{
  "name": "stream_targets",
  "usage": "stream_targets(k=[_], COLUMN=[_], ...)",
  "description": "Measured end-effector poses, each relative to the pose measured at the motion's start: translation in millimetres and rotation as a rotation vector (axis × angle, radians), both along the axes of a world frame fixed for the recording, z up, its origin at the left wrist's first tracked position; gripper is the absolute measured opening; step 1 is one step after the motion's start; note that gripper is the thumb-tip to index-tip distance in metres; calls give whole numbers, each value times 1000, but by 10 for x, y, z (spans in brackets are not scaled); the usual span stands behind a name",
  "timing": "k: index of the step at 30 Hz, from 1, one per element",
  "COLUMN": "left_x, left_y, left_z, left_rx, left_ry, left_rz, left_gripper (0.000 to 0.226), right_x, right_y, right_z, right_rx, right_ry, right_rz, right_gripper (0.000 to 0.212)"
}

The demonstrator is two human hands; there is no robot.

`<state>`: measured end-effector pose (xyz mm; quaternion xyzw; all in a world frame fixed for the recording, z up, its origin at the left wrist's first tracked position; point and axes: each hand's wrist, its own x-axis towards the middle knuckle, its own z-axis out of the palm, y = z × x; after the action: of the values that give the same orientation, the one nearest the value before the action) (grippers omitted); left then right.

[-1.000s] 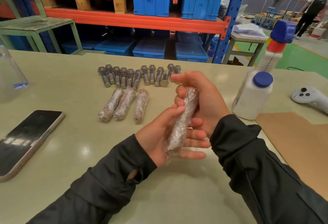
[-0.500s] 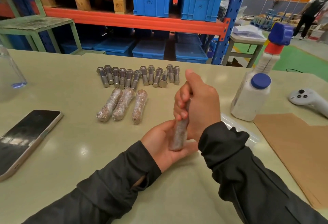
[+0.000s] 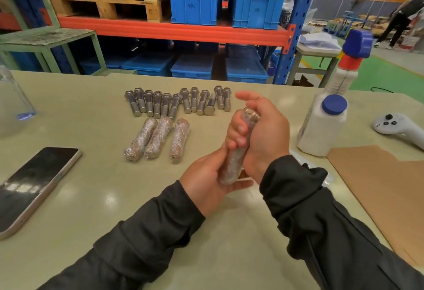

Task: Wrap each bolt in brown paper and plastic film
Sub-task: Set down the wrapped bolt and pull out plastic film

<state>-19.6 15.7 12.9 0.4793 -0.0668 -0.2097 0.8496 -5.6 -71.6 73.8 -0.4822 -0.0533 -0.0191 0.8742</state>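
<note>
Hands both held the wrapped bolt (image 3: 238, 152) near-upright: right hand (image 3: 259, 135) fisted round its top, left hand (image 3: 206, 179) cupping the bottom; three finished wraps (image 3: 158, 140) lay just far-left, long axes pointing away, left hand closer

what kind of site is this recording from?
Most likely a warehouse or factory packing area. Pallet racking behind the table holds blue plastic crates and a wooden pallet, and a row of bare bolts lies by three wrapped bolts.
</note>
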Motion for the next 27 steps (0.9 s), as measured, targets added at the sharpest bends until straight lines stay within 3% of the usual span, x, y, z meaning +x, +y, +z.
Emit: stream_targets(k=[3,8,10,14,17,19,23,27], left_x=[-22,-47,-16,108,257,337,501,658], left_y=[6,64,120,343,615,766,861,824], left_z=[12,-39,-3,123,130,109,64,44], left_rx=[447,728,675,713,1015,1196,1448,1673], left_ry=[-393,-614,-556,-531,-482,-398,-231,-193], left_rz=[62,185,285,539,810,923,830,743], left_gripper=[32,28,23,13,19,24,35,37], right_x=[57,87,130,189,129,37,-131,-131], right_y=[-62,-35,-64,-368,-702,-857,-970,-989], right_z=[76,24,41,92,-38,-177,-398,-483], right_rx=[29,-185,-367,-1037,-1754,-2058,-2087,-2070], right_ry=[39,96,105,-62,-85,-29,7,-92], right_rz=[-62,-5,50,-93,-228,-204,-66,-206], right_gripper=[25,19,21,50,63,72,93,84])
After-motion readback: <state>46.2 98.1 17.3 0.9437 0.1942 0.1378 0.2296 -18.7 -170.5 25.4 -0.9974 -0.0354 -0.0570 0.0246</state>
